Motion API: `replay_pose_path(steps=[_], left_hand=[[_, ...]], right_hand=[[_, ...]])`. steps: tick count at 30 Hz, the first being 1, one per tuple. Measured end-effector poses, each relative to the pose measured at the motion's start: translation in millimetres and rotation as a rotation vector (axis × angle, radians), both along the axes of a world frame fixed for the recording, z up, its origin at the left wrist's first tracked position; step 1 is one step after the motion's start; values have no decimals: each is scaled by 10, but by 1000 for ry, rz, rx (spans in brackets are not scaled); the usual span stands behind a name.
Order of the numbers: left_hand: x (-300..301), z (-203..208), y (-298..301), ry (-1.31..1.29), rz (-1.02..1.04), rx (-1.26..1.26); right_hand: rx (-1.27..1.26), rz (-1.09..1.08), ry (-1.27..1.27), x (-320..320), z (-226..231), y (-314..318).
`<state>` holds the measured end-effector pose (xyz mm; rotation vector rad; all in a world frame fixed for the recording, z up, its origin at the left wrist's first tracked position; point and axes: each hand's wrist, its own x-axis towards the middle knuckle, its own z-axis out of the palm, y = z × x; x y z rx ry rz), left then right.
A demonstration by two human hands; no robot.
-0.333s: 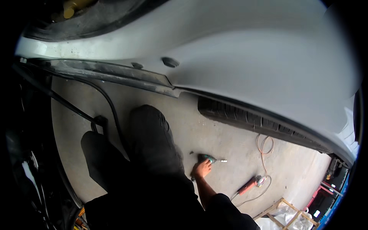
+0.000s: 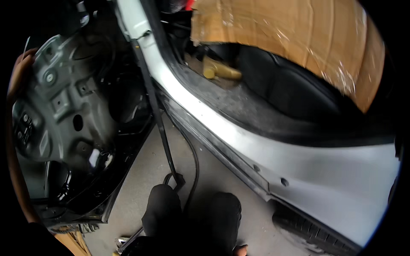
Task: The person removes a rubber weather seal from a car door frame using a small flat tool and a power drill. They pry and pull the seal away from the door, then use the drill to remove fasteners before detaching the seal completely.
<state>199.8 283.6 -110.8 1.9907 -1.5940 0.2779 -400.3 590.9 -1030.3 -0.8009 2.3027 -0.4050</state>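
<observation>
My left arm reaches up along the left rim of the view. My left hand (image 2: 22, 70) is closed over the edge of an open car door (image 2: 64, 102), its fingers partly hidden in the dark. A thin pale strip stands up by the fingers. The door's inner trim is off, showing bare grey metal with holes and dark openings. Only a small piece of my right hand (image 2: 241, 250) shows at the lower edge, beside my right knee; its fingers and anything in them are hidden.
The pale car body with its sill (image 2: 213, 145) runs diagonally to the right, above a tyre (image 2: 311, 228). Brown cardboard (image 2: 290, 38) covers the seat area. A yellowish cylinder (image 2: 222, 70) lies inside. A black bar (image 2: 158, 115) and a cable (image 2: 194, 153) reach the floor near my knees.
My view has swung left and up, bringing in the door and the cabin. My right hand, earlier on a green drill on the floor, is now mostly out of view, and the drill is out of sight.
</observation>
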Motion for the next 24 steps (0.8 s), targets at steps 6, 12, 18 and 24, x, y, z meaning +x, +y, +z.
replay_pose_path(steps=[6,12,18,24], left_hand=[[-16,-160,-155,-46,-46,-32],[-649,-398,-136,-187,105,-177],[-1111,-384,-93,-109,269,-23],[-1117,-483,-105,-159,222,-133]], right_hand=[[-756,280,-174,460,1993,-1939],[-1208,500,-437,1927,3959,-4437],[-835,576,-640,2528,4455,-5967],[-774,453,-1045,2837,4261,-6756]])
